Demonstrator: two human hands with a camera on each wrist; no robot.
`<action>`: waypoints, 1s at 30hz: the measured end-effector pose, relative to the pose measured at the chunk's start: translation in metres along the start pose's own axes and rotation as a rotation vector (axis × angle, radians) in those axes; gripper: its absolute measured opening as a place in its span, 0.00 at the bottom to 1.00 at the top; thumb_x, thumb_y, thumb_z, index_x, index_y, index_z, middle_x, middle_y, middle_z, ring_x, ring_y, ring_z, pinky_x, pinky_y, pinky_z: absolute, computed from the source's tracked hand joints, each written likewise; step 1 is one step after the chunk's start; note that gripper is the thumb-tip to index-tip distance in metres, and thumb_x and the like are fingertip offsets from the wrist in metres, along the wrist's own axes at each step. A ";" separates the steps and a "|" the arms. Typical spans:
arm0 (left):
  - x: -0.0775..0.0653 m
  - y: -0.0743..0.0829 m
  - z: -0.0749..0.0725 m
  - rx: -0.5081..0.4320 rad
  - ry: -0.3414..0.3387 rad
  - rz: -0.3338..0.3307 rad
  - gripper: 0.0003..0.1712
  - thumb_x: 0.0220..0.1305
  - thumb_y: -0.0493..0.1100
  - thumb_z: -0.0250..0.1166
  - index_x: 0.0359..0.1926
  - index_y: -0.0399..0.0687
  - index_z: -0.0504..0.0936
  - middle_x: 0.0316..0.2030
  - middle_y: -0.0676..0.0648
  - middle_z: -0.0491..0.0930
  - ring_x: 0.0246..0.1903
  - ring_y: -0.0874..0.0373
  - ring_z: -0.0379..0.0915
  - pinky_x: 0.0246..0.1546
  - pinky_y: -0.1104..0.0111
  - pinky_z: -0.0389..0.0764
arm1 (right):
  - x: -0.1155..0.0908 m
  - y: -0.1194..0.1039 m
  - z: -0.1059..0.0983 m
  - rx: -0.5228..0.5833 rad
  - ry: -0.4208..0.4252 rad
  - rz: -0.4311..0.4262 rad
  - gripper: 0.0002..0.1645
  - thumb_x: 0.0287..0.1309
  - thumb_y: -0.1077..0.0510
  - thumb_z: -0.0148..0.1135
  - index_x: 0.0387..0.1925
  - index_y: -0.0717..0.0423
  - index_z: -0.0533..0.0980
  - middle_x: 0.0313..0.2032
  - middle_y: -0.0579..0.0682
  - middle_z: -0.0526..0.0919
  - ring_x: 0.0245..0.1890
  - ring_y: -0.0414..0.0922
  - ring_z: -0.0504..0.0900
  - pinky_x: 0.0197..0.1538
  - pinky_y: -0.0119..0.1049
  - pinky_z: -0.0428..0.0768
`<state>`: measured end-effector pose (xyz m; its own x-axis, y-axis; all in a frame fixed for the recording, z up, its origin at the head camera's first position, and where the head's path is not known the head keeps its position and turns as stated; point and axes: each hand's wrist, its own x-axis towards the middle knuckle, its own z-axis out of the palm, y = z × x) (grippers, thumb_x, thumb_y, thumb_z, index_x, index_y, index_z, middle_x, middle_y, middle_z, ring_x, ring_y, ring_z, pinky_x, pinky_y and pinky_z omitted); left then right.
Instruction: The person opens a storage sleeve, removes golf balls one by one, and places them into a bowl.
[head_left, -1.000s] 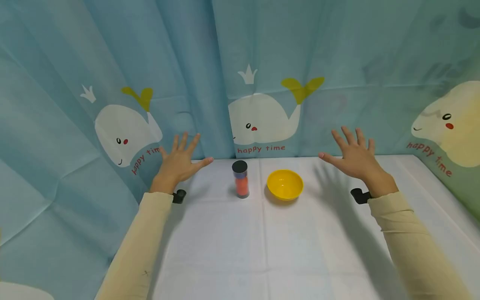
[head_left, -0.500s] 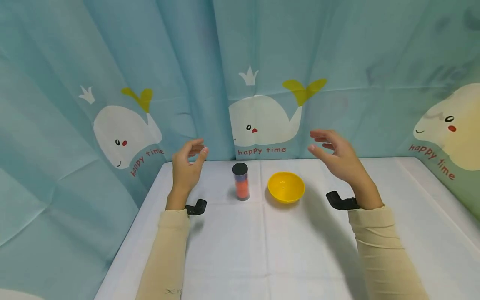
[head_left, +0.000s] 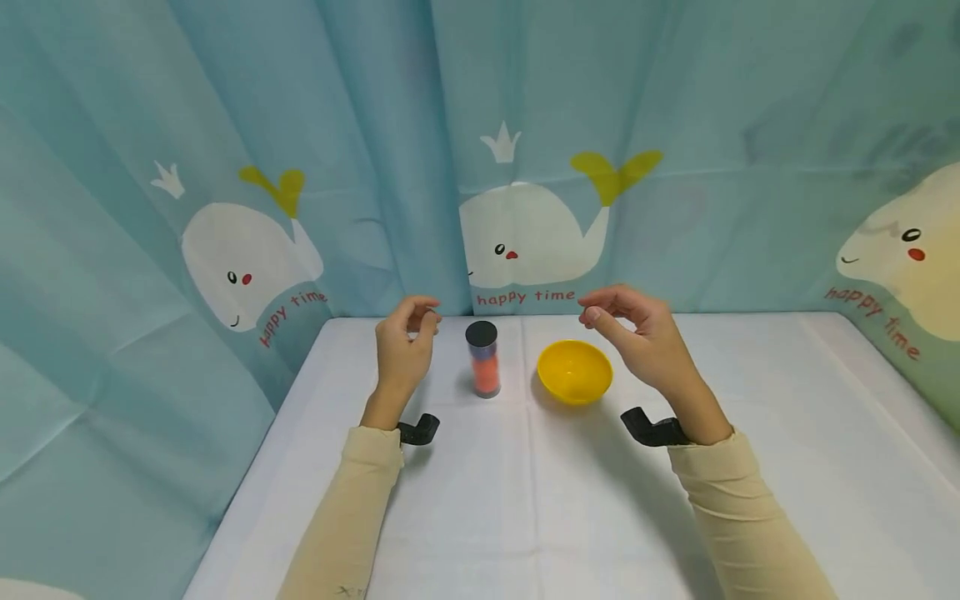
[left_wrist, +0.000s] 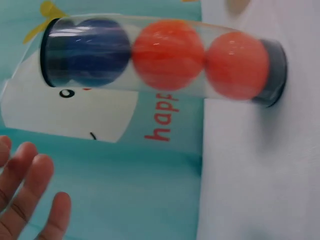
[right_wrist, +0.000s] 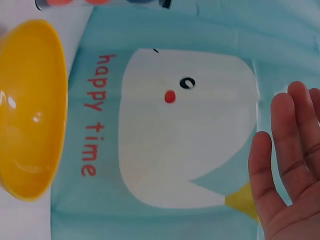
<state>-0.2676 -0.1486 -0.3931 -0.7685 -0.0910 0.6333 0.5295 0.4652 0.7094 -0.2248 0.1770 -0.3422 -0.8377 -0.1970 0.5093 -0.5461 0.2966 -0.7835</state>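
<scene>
A clear tube with a black lid stands upright on the table; the left wrist view shows a blue ball and two orange balls inside it. My left hand hovers just left of the tube, fingers loosely bent, touching nothing. A yellow bowl sits right of the tube, and its inside looks bare in the right wrist view. Above the bowl's right side, my right hand hangs in the air with relaxed fingers and holds nothing.
White cloth covers the table. Behind it and at the left hangs a blue-green curtain printed with whales. Black camera mounts sit on both wrists.
Both hands have moved inward, the left towards the tube and the right towards the bowl. Their widely spread fingers have become loosely bent. Tube and bowl stand where they were.
</scene>
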 end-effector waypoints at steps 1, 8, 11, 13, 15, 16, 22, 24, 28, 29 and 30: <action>-0.001 -0.001 0.000 0.014 -0.023 -0.015 0.12 0.70 0.31 0.56 0.45 0.44 0.85 0.32 0.44 0.86 0.29 0.53 0.81 0.27 0.72 0.76 | -0.001 0.001 0.002 -0.013 -0.012 0.013 0.09 0.72 0.61 0.59 0.47 0.55 0.83 0.35 0.43 0.86 0.40 0.40 0.84 0.53 0.29 0.78; -0.007 -0.008 0.003 0.090 -0.374 -0.196 0.23 0.67 0.29 0.51 0.58 0.49 0.80 0.48 0.41 0.84 0.44 0.49 0.81 0.48 0.56 0.80 | -0.003 -0.001 0.009 -0.045 -0.053 0.060 0.09 0.73 0.57 0.58 0.47 0.51 0.83 0.37 0.49 0.87 0.40 0.41 0.85 0.51 0.32 0.79; -0.010 -0.012 0.006 0.099 -0.558 -0.231 0.27 0.63 0.30 0.56 0.63 0.49 0.77 0.54 0.40 0.81 0.51 0.47 0.79 0.54 0.53 0.79 | -0.003 -0.002 0.012 -0.023 -0.067 0.061 0.09 0.73 0.58 0.58 0.47 0.52 0.83 0.37 0.52 0.87 0.41 0.41 0.85 0.50 0.33 0.79; -0.013 -0.014 0.009 0.097 -0.655 -0.238 0.29 0.61 0.32 0.61 0.64 0.49 0.75 0.56 0.40 0.79 0.53 0.45 0.78 0.56 0.51 0.78 | -0.003 -0.002 0.015 -0.009 -0.076 0.061 0.09 0.72 0.58 0.59 0.47 0.53 0.83 0.37 0.54 0.87 0.41 0.42 0.84 0.50 0.33 0.79; -0.017 -0.017 0.013 0.098 -0.715 -0.241 0.28 0.61 0.36 0.67 0.63 0.50 0.74 0.56 0.42 0.79 0.55 0.44 0.78 0.57 0.51 0.79 | -0.004 -0.002 0.018 -0.003 -0.083 0.062 0.09 0.72 0.59 0.58 0.47 0.53 0.83 0.38 0.55 0.87 0.41 0.41 0.85 0.50 0.32 0.79; -0.018 -0.017 0.015 0.099 -0.731 -0.241 0.28 0.61 0.38 0.70 0.63 0.50 0.74 0.56 0.44 0.79 0.56 0.44 0.77 0.57 0.51 0.79 | -0.004 -0.001 0.019 -0.005 -0.085 0.061 0.09 0.72 0.59 0.58 0.47 0.53 0.83 0.38 0.55 0.87 0.41 0.41 0.85 0.50 0.32 0.79; -0.026 -0.021 0.026 0.073 -0.702 -0.280 0.35 0.57 0.49 0.79 0.63 0.54 0.74 0.56 0.49 0.81 0.56 0.48 0.77 0.57 0.52 0.80 | -0.004 0.001 0.023 0.004 -0.098 0.074 0.09 0.72 0.59 0.58 0.47 0.54 0.83 0.38 0.53 0.87 0.41 0.42 0.85 0.51 0.32 0.80; -0.029 -0.023 0.029 0.060 -0.682 -0.299 0.34 0.57 0.50 0.79 0.63 0.54 0.75 0.55 0.49 0.82 0.55 0.49 0.77 0.55 0.53 0.81 | -0.004 0.002 0.025 0.005 -0.102 0.084 0.09 0.72 0.59 0.58 0.47 0.53 0.83 0.38 0.53 0.87 0.41 0.42 0.85 0.51 0.33 0.80; -0.034 -0.026 0.035 0.077 -0.661 -0.310 0.33 0.60 0.51 0.77 0.63 0.51 0.76 0.54 0.48 0.84 0.52 0.51 0.79 0.54 0.55 0.82 | -0.004 0.005 0.030 -0.005 -0.115 0.097 0.09 0.72 0.58 0.58 0.47 0.53 0.83 0.40 0.52 0.88 0.42 0.42 0.85 0.52 0.35 0.80; -0.034 -0.026 0.036 0.086 -0.657 -0.311 0.32 0.60 0.51 0.77 0.62 0.51 0.76 0.54 0.48 0.84 0.52 0.51 0.80 0.54 0.55 0.82 | -0.004 0.006 0.031 -0.008 -0.117 0.099 0.09 0.72 0.58 0.59 0.47 0.53 0.83 0.40 0.52 0.88 0.42 0.42 0.84 0.52 0.36 0.79; -0.035 -0.026 0.037 0.094 -0.654 -0.309 0.32 0.60 0.51 0.76 0.63 0.51 0.77 0.54 0.48 0.84 0.52 0.51 0.81 0.54 0.55 0.82 | -0.004 0.007 0.032 -0.012 -0.121 0.099 0.09 0.72 0.58 0.59 0.47 0.53 0.83 0.40 0.51 0.88 0.43 0.43 0.84 0.52 0.37 0.79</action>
<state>-0.2676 -0.1252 -0.4449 -0.9511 0.3002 0.0731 0.2428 0.5800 0.7776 -0.2249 0.1495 -0.3613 -0.8814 -0.2770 0.3825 -0.4613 0.3314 -0.8230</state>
